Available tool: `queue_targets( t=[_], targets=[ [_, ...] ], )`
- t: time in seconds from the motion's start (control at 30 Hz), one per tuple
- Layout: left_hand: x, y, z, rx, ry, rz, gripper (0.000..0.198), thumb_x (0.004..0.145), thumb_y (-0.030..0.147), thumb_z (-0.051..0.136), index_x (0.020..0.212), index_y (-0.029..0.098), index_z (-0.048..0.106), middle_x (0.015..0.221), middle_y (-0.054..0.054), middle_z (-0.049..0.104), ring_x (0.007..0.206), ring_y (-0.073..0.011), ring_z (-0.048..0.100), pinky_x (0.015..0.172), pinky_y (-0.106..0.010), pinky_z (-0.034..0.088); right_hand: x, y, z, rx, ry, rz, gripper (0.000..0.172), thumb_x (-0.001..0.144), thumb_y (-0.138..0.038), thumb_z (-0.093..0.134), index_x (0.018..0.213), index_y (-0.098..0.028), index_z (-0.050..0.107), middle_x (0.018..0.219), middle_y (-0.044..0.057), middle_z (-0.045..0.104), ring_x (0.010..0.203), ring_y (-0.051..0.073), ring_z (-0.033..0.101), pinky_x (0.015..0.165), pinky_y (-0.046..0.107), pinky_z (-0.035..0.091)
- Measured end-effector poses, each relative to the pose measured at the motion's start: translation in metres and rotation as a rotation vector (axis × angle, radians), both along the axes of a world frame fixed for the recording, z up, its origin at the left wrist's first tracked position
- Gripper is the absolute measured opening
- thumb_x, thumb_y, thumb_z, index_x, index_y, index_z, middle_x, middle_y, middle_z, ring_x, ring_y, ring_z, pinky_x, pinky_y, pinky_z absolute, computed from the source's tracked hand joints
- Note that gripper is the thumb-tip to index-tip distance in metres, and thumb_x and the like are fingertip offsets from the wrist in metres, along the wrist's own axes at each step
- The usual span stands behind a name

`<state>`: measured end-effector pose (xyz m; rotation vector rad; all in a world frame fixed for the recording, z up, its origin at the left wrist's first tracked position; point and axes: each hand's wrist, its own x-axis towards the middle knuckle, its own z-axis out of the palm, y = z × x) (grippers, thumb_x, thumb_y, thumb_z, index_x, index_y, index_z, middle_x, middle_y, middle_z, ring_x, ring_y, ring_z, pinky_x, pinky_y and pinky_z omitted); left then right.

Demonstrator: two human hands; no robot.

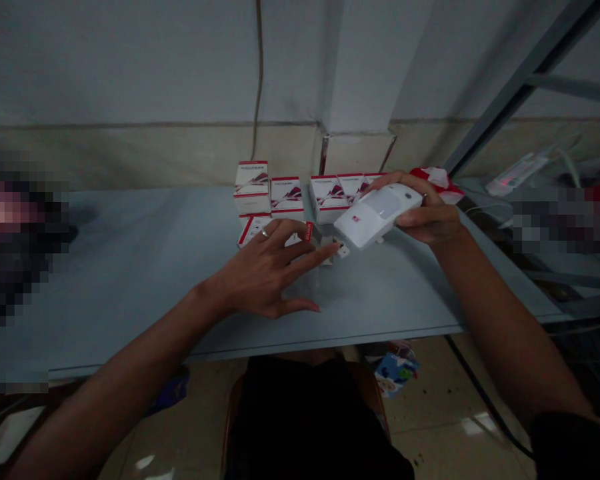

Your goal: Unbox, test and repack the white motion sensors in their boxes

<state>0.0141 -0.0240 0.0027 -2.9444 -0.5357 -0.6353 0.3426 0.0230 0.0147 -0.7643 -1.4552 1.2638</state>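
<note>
One white device (pixel 375 215), diagonal lengthwise

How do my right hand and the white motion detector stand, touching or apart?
Touching: the head view shows the right hand holding the white motion detector, thumb against its near edge.

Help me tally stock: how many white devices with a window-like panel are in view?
1: the white device, held in the right hand over the table. Others may be hidden inside the printed boxes.
</note>
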Motion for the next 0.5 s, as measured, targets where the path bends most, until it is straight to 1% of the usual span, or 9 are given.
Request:
queue_targets(
  t=[0.03, 0.1, 0.17, 0.23, 0.3, 0.37, 0.43, 0.5],
  targets=[
    [0.000, -0.001, 0.000, -0.015, -0.012, -0.009, 0.084, 0.088, 0.069, 0.070, 0.157, 0.028, 0.048, 0.123, -0.013, 0.075, 0.126, -0.0391, 0.053, 0.109, -0.060, 0.044, 0.003, 0.000, 0.000, -0.017, -0.029, 0.027, 0.069, 0.041, -0.040, 0.100, 0.103, -0.020, 0.078, 0.103, 0.007, 0.079, 0.084, 0.024, 0.073, 0.069, 0.033, 0.057],
    [0.001, -0.001, 0.000, -0.029, -0.023, -0.027, 0.064, 0.094, 0.054, 0.071, 0.151, 0.029, 0.056, 0.120, -0.011, 0.076, 0.126, -0.0375, 0.054, 0.107, -0.058, 0.046, 0.007, 0.000, 0.001, -0.031, -0.084, 0.071, 0.067, 0.042, -0.041, 0.099, 0.102, -0.020, 0.079, 0.107, 0.008, 0.079, 0.086, 0.025, 0.073, 0.066, 0.034, 0.058],
    [0.002, 0.001, -0.001, -0.008, -0.014, -0.033, 0.044, 0.099, 0.036, 0.067, 0.142, 0.029, 0.064, 0.119, -0.010, 0.076, 0.127, -0.0349, 0.054, 0.104, -0.054, 0.048, 0.008, 0.000, 0.001, -0.036, -0.119, 0.101, 0.063, 0.044, -0.040, 0.098, 0.102, -0.021, 0.080, 0.108, 0.008, 0.079, 0.089, 0.026, 0.073, 0.063, 0.032, 0.058],
    [0.003, 0.003, -0.003, 0.029, -0.009, -0.042, 0.031, 0.100, 0.024, 0.064, 0.130, 0.028, 0.071, 0.119, -0.009, 0.075, 0.127, -0.0331, 0.053, 0.101, -0.051, 0.051, 0.007, 0.000, 0.001, -0.021, -0.123, 0.119, 0.061, 0.046, -0.038, 0.097, 0.103, -0.020, 0.080, 0.109, 0.009, 0.079, 0.092, 0.027, 0.073, 0.063, 0.031, 0.057],
    [0.005, 0.006, -0.006, 0.055, -0.014, -0.050, 0.019, 0.099, 0.020, 0.065, 0.112, 0.026, 0.077, 0.118, -0.008, 0.074, 0.126, -0.0324, 0.052, 0.099, -0.049, 0.052, 0.005, 0.000, 0.001, 0.008, -0.117, 0.133, 0.061, 0.048, -0.035, 0.097, 0.104, -0.020, 0.080, 0.110, 0.009, 0.078, 0.094, 0.026, 0.072, 0.063, 0.029, 0.057],
    [0.007, 0.008, -0.008, 0.052, -0.012, -0.055, 0.010, 0.098, 0.020, 0.067, 0.097, 0.024, 0.077, 0.117, -0.008, 0.073, 0.127, -0.0321, 0.051, 0.099, -0.048, 0.054, 0.002, -0.001, 0.002, 0.024, -0.125, 0.145, 0.060, 0.048, -0.035, 0.097, 0.104, -0.020, 0.080, 0.109, 0.008, 0.078, 0.094, 0.026, 0.071, 0.063, 0.028, 0.056],
    [0.009, 0.009, -0.009, 0.035, -0.011, -0.049, 0.010, 0.098, 0.020, 0.068, 0.091, 0.022, 0.074, 0.114, -0.008, 0.073, 0.128, -0.0314, 0.051, 0.100, -0.048, 0.055, 0.000, -0.002, 0.002, 0.019, -0.140, 0.141, 0.059, 0.047, -0.037, 0.097, 0.102, -0.021, 0.081, 0.108, 0.007, 0.078, 0.094, 0.025, 0.070, 0.063, 0.028, 0.055],
    [0.010, 0.009, -0.009, 0.037, -0.044, -0.024, 0.009, 0.099, 0.020, 0.066, 0.093, 0.023, 0.073, 0.110, -0.008, 0.073, 0.125, -0.0301, 0.052, 0.099, -0.047, 0.055, -0.002, -0.003, 0.002, 0.007, -0.135, 0.123, 0.061, 0.045, -0.036, 0.098, 0.101, -0.021, 0.081, 0.106, 0.007, 0.078, 0.090, 0.024, 0.069, 0.062, 0.028, 0.053]
  ],
)
